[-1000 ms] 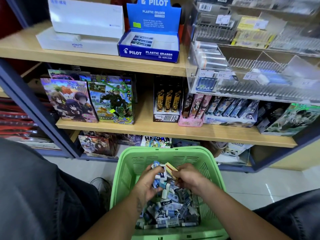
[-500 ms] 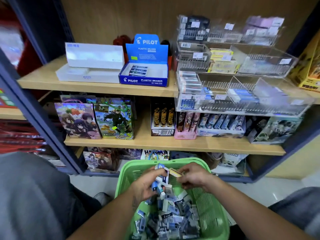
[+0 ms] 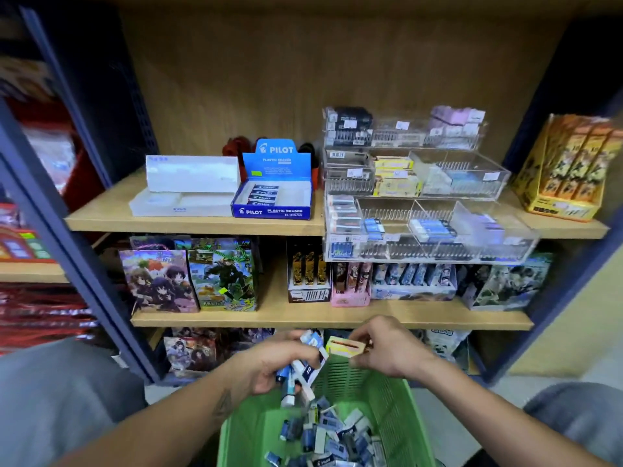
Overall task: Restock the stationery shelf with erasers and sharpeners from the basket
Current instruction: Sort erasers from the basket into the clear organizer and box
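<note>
A green plastic basket (image 3: 397,399) sits low in front of me, its bottom covered with several blue-and-white erasers (image 3: 333,436). Above it my left hand (image 3: 279,364) grips a bunch of blue-and-white erasers (image 3: 305,369). My right hand (image 3: 387,348) pinches a small yellow packet (image 3: 344,347) beside them. On the upper wooden shelf (image 3: 188,222) stands a blue Pilot eraser display box (image 3: 273,197) holding a few erasers. To its right a tiered clear acrylic organiser (image 3: 421,203) holds erasers and small boxes in compartments.
A white open box (image 3: 185,197) lies left of the Pilot box, a yellow card display (image 3: 569,170) at the far right. The lower shelf (image 3: 330,316) carries illustrated card boxes. Dark blue uprights (image 3: 81,251) frame the unit. My knees flank the basket.
Both hands have lifted out of the basket's heap with their items, and my view has tilted upward, bringing the top shelf and organiser fully into sight.
</note>
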Tool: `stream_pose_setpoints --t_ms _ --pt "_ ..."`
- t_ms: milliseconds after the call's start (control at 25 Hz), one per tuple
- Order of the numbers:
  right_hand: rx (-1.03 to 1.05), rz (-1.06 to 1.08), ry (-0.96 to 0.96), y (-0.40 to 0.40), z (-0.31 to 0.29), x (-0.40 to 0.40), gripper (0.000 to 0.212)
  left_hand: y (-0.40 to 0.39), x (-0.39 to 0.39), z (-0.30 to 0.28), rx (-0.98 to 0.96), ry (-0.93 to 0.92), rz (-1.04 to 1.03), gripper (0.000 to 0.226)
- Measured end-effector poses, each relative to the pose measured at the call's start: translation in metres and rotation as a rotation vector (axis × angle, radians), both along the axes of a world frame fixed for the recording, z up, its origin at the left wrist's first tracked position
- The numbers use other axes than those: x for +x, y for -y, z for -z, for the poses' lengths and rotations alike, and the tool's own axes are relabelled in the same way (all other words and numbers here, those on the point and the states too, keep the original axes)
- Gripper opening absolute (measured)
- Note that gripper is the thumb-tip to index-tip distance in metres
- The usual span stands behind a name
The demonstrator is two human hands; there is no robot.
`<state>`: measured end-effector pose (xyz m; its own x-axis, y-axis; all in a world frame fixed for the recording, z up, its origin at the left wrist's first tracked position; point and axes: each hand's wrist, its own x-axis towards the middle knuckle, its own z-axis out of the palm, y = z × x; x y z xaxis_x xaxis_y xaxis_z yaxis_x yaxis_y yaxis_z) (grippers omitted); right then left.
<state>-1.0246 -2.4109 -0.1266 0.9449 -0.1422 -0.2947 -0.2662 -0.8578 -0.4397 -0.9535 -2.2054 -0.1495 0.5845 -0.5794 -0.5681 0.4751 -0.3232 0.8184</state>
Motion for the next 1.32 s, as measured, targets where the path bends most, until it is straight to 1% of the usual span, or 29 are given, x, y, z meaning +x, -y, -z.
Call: stream_pose_setpoints --t_ms 80,160,280,360,440,520,560,640,760,960,1040,1160,1320 --pt "0.045 -0.046 0.101 0.001 -0.038 -0.014 0.049 -0.009 -0.001 -0.038 -0.040 0.088 0.114 0.031" --pt "0.096 -0.083 0.205 0.002 -0.081 -0.027 0.048 -0.020 0.001 -0.080 -0.104 0.184 0.185 0.037" --pt "0.147 -0.120 0.396 0.000 -0.146 -0.036 0.042 -0.032 0.003 -0.149 -0.178 0.327 0.215 0.036" --pt "0.188 -0.094 0.546 0.001 -0.181 -0.028 0.036 -0.029 0.008 -0.195 -0.225 0.385 0.162 0.034" --pt "0.213 -0.037 0.677 0.005 -0.206 -0.010 0.036 -0.014 0.019 -0.233 -0.255 0.472 0.069 0.031" --pt "0.164 0.022 0.775 0.018 -0.219 0.015 0.035 0.009 0.034 -0.262 -0.262 0.552 -0.009 0.023" --pt "0.093 0.052 0.792 0.026 -0.222 0.027 0.036 0.022 0.043 -0.271 -0.256 0.575 -0.037 0.018" --pt "-0.049 0.113 0.783 0.048 -0.228 0.051 0.039 0.049 0.062 -0.286 -0.220 0.582 -0.046 0.014" --pt "-0.108 0.182 0.715 0.084 -0.235 0.082 0.030 0.088 0.085 -0.298 -0.144 0.526 -0.033 0.017" --pt "-0.224 0.086 0.549 0.108 -0.245 0.110 0.022 0.123 0.114 -0.295 -0.027 0.378 -0.006 0.012" --pt "-0.230 0.043 0.511 0.112 -0.249 0.114 0.020 0.126 0.123 -0.289 0.010 0.330 0.008 0.011" --pt "-0.214 -0.002 0.478 0.116 -0.249 0.113 0.020 0.126 0.130 -0.284 0.005 0.286 0.013 0.012" --pt "-0.245 0.024 0.462 0.107 -0.241 0.118 0.018 0.125 0.133 -0.281 -0.010 0.264 0.036 0.010"
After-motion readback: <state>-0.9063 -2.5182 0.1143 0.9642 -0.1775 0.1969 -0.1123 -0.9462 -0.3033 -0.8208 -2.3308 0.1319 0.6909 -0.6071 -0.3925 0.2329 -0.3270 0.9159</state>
